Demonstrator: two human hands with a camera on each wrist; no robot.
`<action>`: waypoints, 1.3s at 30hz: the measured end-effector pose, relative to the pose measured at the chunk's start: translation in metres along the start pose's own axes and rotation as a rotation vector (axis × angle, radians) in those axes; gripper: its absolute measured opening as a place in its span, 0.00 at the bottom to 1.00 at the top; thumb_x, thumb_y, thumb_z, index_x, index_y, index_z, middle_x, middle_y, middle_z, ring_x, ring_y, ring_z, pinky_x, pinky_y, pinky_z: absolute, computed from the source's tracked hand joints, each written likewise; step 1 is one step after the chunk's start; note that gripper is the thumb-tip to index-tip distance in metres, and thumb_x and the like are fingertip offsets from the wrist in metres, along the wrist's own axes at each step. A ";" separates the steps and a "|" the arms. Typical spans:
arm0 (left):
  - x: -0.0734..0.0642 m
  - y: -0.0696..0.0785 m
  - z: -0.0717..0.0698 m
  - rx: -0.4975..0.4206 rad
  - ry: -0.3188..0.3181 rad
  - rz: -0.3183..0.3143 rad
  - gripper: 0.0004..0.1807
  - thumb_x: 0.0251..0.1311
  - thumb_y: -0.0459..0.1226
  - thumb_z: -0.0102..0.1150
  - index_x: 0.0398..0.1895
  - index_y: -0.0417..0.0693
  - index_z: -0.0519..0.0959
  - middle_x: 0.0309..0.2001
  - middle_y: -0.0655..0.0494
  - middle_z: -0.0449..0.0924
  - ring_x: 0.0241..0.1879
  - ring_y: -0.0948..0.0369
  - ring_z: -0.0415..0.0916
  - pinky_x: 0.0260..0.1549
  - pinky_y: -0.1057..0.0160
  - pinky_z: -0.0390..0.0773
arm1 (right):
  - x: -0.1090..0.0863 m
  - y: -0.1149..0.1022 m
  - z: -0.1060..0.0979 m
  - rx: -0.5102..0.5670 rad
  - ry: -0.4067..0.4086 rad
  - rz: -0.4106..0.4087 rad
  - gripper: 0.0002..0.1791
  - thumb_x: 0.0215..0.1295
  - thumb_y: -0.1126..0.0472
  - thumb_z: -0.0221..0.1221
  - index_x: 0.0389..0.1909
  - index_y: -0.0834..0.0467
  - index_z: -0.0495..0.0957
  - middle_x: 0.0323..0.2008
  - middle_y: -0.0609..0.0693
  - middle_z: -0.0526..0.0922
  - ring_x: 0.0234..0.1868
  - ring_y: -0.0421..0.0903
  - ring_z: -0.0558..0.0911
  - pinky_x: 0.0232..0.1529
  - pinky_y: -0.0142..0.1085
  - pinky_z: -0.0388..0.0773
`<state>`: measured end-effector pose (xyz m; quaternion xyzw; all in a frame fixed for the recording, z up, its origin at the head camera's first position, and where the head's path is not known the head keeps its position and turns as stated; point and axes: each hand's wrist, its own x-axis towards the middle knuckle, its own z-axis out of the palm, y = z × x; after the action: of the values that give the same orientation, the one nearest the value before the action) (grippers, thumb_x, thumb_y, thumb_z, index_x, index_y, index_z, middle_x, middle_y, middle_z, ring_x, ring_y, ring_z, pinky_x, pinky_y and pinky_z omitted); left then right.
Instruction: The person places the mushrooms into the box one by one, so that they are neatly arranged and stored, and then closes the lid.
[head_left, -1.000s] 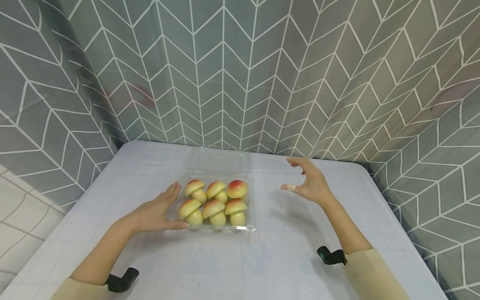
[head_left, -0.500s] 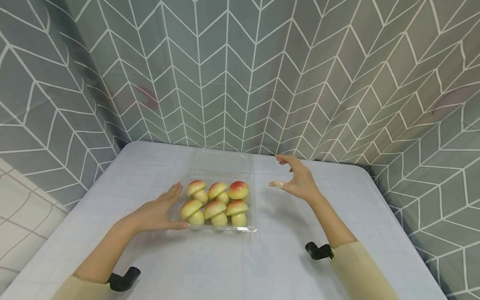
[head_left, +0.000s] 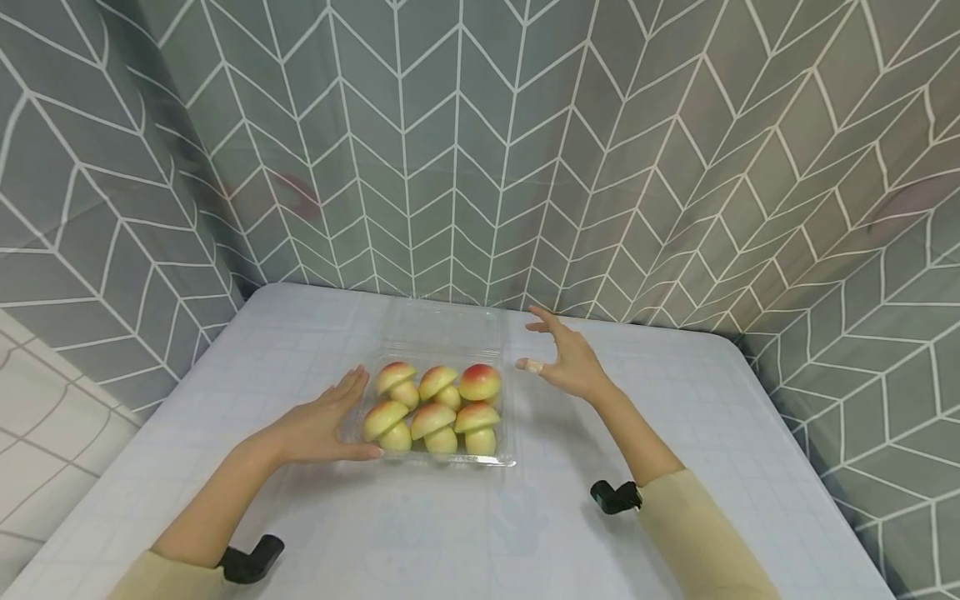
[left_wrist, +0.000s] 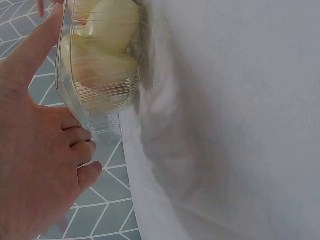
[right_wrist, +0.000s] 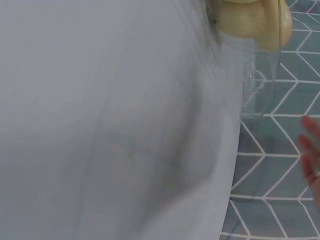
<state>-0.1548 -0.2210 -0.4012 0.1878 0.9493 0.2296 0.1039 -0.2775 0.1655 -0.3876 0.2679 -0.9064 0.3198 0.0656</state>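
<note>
A clear plastic clamshell box (head_left: pixel 435 460) lies on the table with its lid (head_left: pixel 447 323) folded back. Several yellow mushroom-shaped pieces (head_left: pixel 432 421) with reddish tops fill it in two rows. Beside the box's left side is my left hand (head_left: pixel 322 425), its thumb along the near left corner and its fingers stretched along the side; the left wrist view shows the hand (left_wrist: pixel 45 145) against the box rim (left_wrist: pixel 62 75). My right hand (head_left: pixel 572 360) hovers to the right of the box, apart from it, thumb and fingers spread with nothing between them.
A white cloth covers the table (head_left: pixel 450 533). Grey curtains (head_left: pixel 480 150) with white chevron lines hang behind it and at both sides. Each wrist carries a black camera mount (head_left: pixel 251 558).
My right hand has moved left, closer to the box's right side, still spread. The left hand and the box keep their places; the view has shifted slightly.
</note>
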 end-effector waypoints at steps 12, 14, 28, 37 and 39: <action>0.001 0.003 0.001 -0.001 -0.013 0.005 0.66 0.48 0.66 0.62 0.74 0.31 0.42 0.75 0.36 0.36 0.71 0.37 0.42 0.63 0.35 0.56 | 0.013 -0.012 0.025 0.394 -0.264 0.396 0.44 0.74 0.36 0.28 0.73 0.63 0.25 0.70 0.68 0.57 0.71 0.67 0.54 0.69 0.59 0.49; 0.002 0.003 0.002 -0.005 -0.017 0.002 0.65 0.49 0.65 0.63 0.74 0.32 0.42 0.75 0.36 0.36 0.71 0.36 0.42 0.62 0.34 0.57 | 0.014 -0.015 0.027 0.503 -0.249 0.413 0.43 0.75 0.38 0.27 0.73 0.63 0.24 0.71 0.66 0.54 0.72 0.65 0.52 0.70 0.57 0.47; 0.001 0.006 -0.002 0.013 -0.004 0.008 0.66 0.48 0.67 0.61 0.73 0.29 0.43 0.75 0.35 0.37 0.72 0.38 0.41 0.64 0.37 0.54 | 0.013 -0.013 0.020 1.012 -0.046 0.334 0.42 0.75 0.38 0.25 0.74 0.66 0.31 0.70 0.66 0.58 0.73 0.58 0.53 0.71 0.52 0.50; 0.000 0.005 -0.003 0.011 -0.003 -0.002 0.66 0.47 0.67 0.61 0.74 0.30 0.42 0.75 0.35 0.37 0.72 0.37 0.41 0.64 0.36 0.54 | 0.003 -0.016 0.016 0.780 -0.048 0.233 0.41 0.76 0.40 0.22 0.64 0.70 0.63 0.63 0.67 0.65 0.66 0.58 0.62 0.66 0.54 0.58; 0.001 0.005 -0.003 0.021 0.001 0.000 0.66 0.48 0.67 0.61 0.74 0.30 0.42 0.75 0.35 0.36 0.72 0.37 0.41 0.64 0.36 0.54 | -0.003 -0.017 0.014 0.709 -0.048 0.212 0.41 0.76 0.38 0.24 0.60 0.71 0.65 0.62 0.66 0.67 0.65 0.57 0.63 0.65 0.53 0.61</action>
<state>-0.1546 -0.2179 -0.3965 0.1886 0.9517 0.2199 0.1017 -0.2652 0.1468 -0.3901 0.1863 -0.7633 0.6126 -0.0862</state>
